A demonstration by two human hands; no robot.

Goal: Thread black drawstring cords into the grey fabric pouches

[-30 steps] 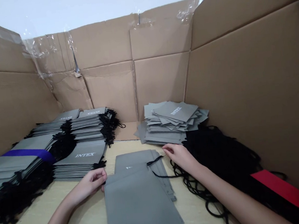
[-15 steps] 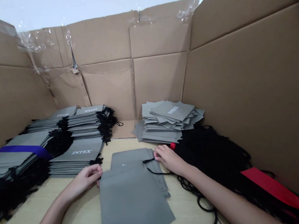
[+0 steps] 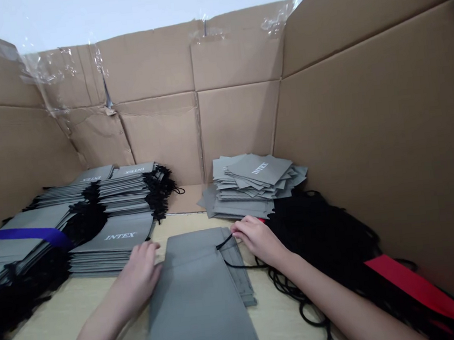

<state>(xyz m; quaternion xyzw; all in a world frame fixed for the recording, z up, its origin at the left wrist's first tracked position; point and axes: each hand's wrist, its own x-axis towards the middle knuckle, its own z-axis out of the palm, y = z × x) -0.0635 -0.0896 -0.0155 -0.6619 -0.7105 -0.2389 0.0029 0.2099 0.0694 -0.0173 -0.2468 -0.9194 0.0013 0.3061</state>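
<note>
In front of me lies a grey drawstring pouch (image 3: 201, 308), flat on the table over a few other grey pouches (image 3: 246, 292). My right hand (image 3: 258, 239) pinches a black cord (image 3: 224, 241) near the pouch's upper right corner, and the cord runs through that corner. A second strand trails right, below the hand. At the pouch's upper left edge is my left hand (image 3: 142, 265), its thumb and fingers apart with nothing seen between them. Whether it touches the pouch's edge, I cannot tell.
Stacked corded pouches (image 3: 115, 246) stand on the left, one bundle under a blue band (image 3: 31, 235). At the back right is a loose pile of grey pouches (image 3: 256, 180). A heap of black cords (image 3: 323, 235) with a red strip (image 3: 418, 290) lies right. Cardboard walls (image 3: 158, 128) surround the table.
My left hand has turned, and its thumb and fingers have spread at the pouch's edge. The top pouch has shifted slightly left. My right hand keeps its pinch on the cord.
</note>
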